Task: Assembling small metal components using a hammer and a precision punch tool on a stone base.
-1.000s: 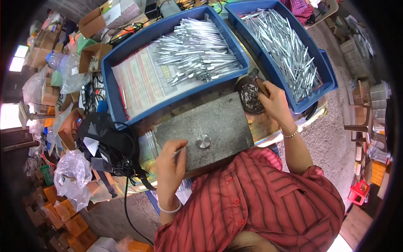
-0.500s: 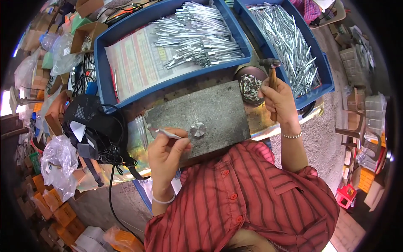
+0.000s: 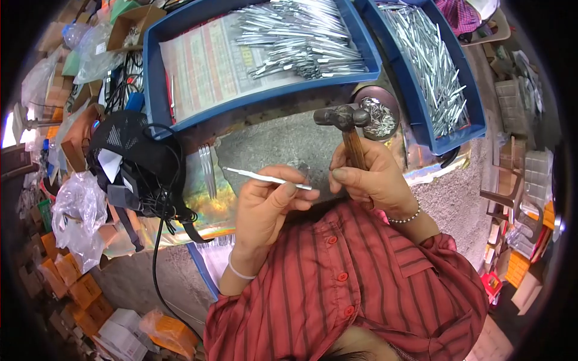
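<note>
Her left hand pinches a thin metal strip between thumb and fingertips, just beside the right hand, whose fingers wrap tight around a wooden-handled hammer

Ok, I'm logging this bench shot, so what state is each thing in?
Left hand: pinching a thin metal strip, held level.
Right hand: gripping a hammer by its wooden handle, head up.
Left blue tray: paper-lined, partly filled with metal pieces.
Right blue tray: holding metal strips.
Round dish: holding small metal bits.
</note>
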